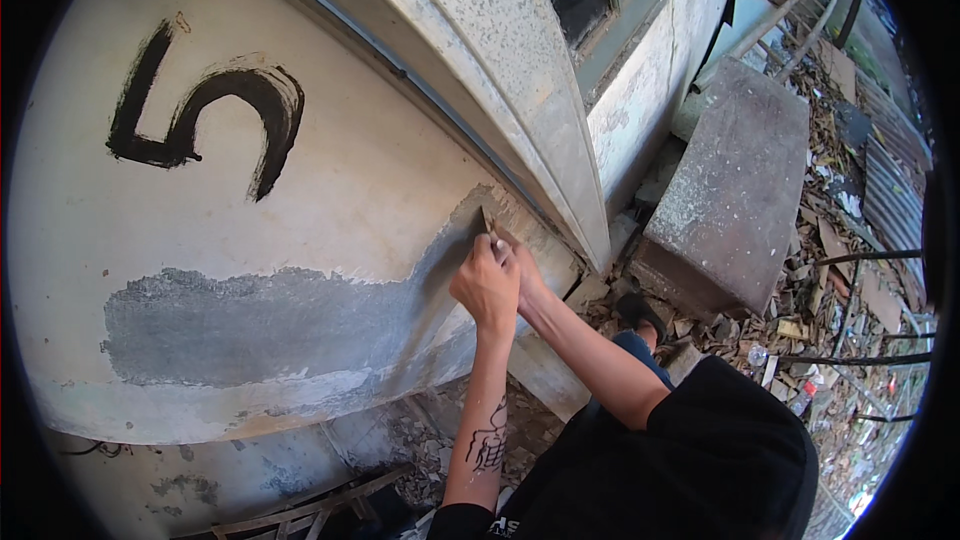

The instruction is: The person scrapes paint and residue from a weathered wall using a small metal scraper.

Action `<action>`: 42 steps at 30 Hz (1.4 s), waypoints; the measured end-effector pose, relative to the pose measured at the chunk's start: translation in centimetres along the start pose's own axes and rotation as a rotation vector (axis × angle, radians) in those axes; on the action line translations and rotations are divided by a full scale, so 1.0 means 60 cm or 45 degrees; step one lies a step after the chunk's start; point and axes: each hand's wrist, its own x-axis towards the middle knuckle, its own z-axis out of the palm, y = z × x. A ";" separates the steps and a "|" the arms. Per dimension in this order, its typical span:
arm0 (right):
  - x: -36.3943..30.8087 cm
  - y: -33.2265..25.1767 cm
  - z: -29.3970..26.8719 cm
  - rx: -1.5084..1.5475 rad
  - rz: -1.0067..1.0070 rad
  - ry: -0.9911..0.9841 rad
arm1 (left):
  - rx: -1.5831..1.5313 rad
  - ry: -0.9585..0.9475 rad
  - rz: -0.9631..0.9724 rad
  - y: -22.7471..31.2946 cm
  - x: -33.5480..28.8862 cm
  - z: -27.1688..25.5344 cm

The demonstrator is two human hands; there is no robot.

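Note:
Both hands are together at the right end of a grey scraped strip on the pale painted wall. My left hand is closed, its fingers wrapped round a small scraper. Just behind it, my right hand is closed on the same tool, partly hidden by the left. Only the scraper's thin, dark, pointed end shows, touching the wall where the grey patch narrows upward beside the metal ledge. The handle is covered by my fingers.
A large black painted figure marks the wall at upper left. A speckled metal panel slopes down close to my hands. A brown concrete block stands at right, amid rubble and dry leaves. A foot rests near it.

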 end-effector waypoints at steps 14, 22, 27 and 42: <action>0.009 -0.013 -0.011 0.135 0.097 -0.245 | 0.009 0.004 0.032 0.012 0.007 0.013; 0.004 -0.027 -0.006 0.139 0.059 -0.164 | 0.037 -0.033 0.026 0.016 0.012 0.021; 0.007 -0.020 -0.028 0.030 0.074 -0.034 | 0.092 -0.121 -0.014 -0.003 -0.008 0.035; 0.017 -0.008 -0.030 0.041 0.035 -0.077 | 0.020 -0.025 -0.059 0.009 0.003 0.028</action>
